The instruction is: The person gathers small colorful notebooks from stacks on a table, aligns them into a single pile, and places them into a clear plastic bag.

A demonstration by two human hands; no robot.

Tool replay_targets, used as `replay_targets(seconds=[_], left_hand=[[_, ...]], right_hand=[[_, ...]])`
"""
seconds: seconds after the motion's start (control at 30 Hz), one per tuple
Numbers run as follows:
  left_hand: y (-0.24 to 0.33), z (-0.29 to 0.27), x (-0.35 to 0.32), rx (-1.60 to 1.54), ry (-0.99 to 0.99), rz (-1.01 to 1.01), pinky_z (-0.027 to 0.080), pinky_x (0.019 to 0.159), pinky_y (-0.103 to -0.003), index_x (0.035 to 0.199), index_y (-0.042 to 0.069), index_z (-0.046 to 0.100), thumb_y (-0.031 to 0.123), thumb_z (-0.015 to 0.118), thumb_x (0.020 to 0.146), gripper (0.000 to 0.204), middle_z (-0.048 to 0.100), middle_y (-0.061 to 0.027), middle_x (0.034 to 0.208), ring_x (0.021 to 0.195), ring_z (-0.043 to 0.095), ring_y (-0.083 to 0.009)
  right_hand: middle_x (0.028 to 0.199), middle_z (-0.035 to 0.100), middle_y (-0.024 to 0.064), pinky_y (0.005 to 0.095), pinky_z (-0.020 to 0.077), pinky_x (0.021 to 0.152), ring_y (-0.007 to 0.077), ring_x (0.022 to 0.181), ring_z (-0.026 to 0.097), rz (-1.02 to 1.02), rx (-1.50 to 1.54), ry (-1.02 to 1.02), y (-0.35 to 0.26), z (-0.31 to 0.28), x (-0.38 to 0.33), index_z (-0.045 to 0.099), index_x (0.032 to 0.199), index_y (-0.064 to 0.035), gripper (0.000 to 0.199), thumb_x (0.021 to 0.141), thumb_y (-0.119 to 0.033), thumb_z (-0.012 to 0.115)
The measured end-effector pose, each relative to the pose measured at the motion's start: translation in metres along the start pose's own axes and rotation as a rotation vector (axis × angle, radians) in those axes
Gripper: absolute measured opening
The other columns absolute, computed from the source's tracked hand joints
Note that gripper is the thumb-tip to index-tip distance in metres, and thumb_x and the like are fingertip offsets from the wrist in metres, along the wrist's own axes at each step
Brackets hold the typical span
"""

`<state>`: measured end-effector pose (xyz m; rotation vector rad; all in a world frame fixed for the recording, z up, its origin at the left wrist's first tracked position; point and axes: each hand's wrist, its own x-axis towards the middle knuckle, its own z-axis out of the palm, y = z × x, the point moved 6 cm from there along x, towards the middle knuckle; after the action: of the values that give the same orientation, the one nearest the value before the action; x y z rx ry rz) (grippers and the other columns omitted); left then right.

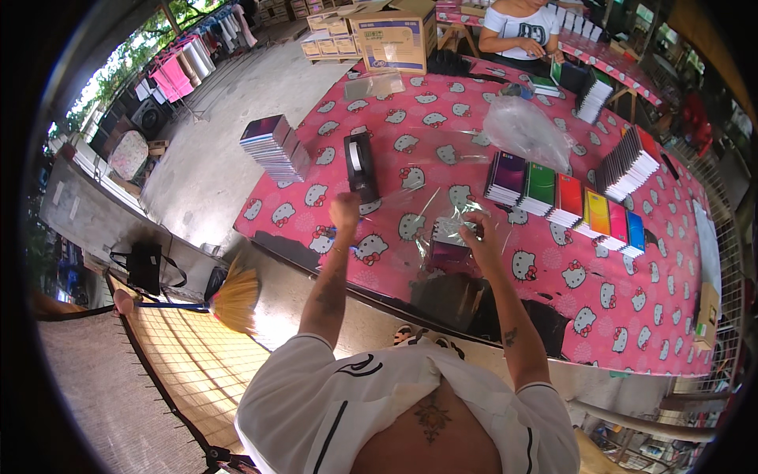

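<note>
Near the table (474, 138) front edge, a clear plastic bag (442, 231) holding a dark notebook is pinched by right hand (482, 235); left hand (344, 212) fisted beside tape dispenser (360, 163), open cloth around.

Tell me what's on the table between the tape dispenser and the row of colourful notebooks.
Head view: bare pink tablecloth and a crumpled clear plastic bag lie between the tape dispenser and notebooks.

A big brown box (392, 33) with a blue and white label stands at 12 o'clock, past the pink table. Smaller flat boxes (325, 41) sit stacked just left of it. A clear plastic bag (525, 130) lies at 1 o'clock. Another clear wrapper (442, 231) lies in the middle, touching the right hand (479, 237).
</note>
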<state>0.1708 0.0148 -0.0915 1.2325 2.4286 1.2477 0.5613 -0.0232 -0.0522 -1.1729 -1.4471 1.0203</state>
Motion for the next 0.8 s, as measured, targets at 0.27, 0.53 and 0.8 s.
replay_targets(seconds=[0.27,0.53,0.8], left_hand=[[0.249,-0.026,-0.095,-0.029,-0.911,1.304,0.053,0.069,-0.042,0.085,0.009,0.074,0.026,0.072,0.078,0.019,0.073,-0.0068,0.080,0.078,0.069,-0.0278],[0.220,0.113,-0.086,0.270,-1.694,0.956,0.052,0.063,-0.037,0.091,0.008,0.072,0.032,0.074,0.077,0.028,0.069,-0.0038,0.077,0.073,0.066,-0.0173],[0.204,0.068,-0.104,0.018,-1.189,0.831,0.049,0.089,-0.038,0.123,0.004,0.057,0.033,0.074,0.082,0.053,0.063,-0.0079,0.121,0.107,0.060,-0.0229]], right_hand=[[0.107,0.066,0.0071,0.0315,0.0492,0.085,0.0176,0.097,0.062,0.033,0.025,-0.031,-0.001,0.010,-0.002,0.057,0.124,-0.0061,0.041,0.089,-0.022,0.072],[0.105,0.063,0.0080,0.0325,0.0489,0.088,0.0190,0.096,0.062,0.011,0.052,-0.053,-0.013,0.008,-0.001,0.052,0.130,-0.0095,0.050,0.086,-0.018,0.074],[0.107,0.058,0.0060,0.0299,0.0474,0.086,0.0139,0.098,0.057,0.135,0.246,0.110,-0.007,0.000,-0.014,0.053,0.128,-0.0067,0.045,0.090,-0.020,0.072]])
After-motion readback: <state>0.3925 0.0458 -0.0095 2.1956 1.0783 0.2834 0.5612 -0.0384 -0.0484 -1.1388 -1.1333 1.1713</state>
